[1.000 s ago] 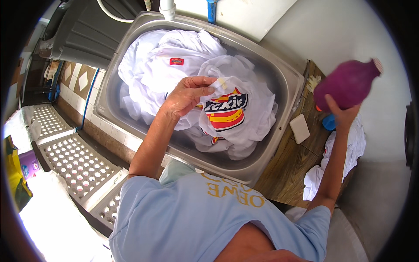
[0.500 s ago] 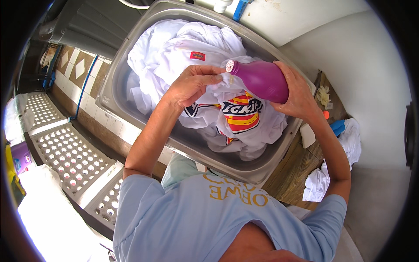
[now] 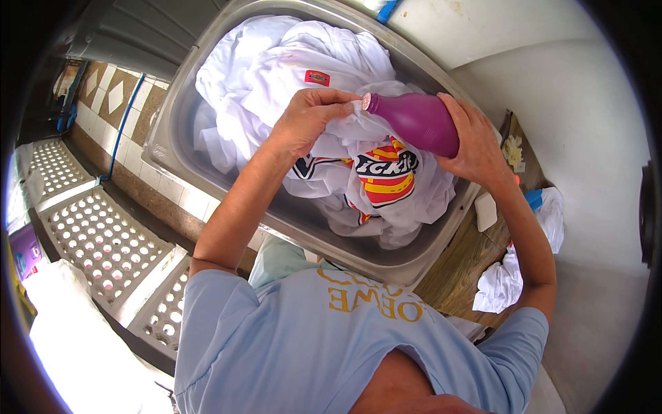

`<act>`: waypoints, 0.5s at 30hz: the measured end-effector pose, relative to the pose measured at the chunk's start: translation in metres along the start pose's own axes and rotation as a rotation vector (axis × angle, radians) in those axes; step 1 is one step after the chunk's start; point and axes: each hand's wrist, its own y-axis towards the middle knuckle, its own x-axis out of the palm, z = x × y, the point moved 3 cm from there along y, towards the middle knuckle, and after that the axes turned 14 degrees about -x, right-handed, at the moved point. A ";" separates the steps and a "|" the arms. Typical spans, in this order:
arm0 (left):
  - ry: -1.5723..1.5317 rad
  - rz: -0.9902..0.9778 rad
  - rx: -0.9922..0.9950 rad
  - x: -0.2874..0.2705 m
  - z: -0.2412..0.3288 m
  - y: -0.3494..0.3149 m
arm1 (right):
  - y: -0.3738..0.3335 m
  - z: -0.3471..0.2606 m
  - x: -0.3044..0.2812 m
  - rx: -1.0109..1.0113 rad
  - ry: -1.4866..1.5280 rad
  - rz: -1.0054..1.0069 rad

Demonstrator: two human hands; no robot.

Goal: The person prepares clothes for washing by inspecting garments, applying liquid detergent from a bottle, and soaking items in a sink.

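My right hand (image 3: 474, 141) wraps round the base of a purple plastic bottle (image 3: 417, 124). The bottle lies tilted, its pale, dotted mouth pointing left. Against that mouth my left hand (image 3: 303, 123) pinches a fold of white cloth (image 3: 365, 123) between thumb and fingers. Below both hands a heap of white garments (image 3: 265, 83) fills a grey tub (image 3: 165, 145). One garment has a small red patch, and another a red, yellow and black print (image 3: 386, 176). Whether any liquid leaves the bottle I cannot tell.
On a wooden board (image 3: 445, 279) right of the tub lie a whitish block (image 3: 485, 212) and a crumpled white cloth (image 3: 499, 284). Grey perforated plastic panels (image 3: 103, 238) stand at the left. A dark grey ribbed surface (image 3: 141, 34) borders the tub's far left, and a pale wall rises at right.
The view has shifted slightly. My left hand keeps its pinch near the bottle's mouth, and the bottle stays in my right hand, its mouth turned a little more toward the cloth.
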 end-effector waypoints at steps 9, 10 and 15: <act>0.362 0.240 0.199 0.009 -0.002 0.003 | 0.001 -0.004 0.002 0.028 -0.101 -0.043; 0.364 0.269 0.231 0.010 -0.003 0.005 | 0.001 -0.004 0.002 0.029 -0.108 -0.056; 0.450 0.398 0.339 0.015 -0.016 0.010 | 0.005 -0.007 -0.006 0.033 -0.155 -0.143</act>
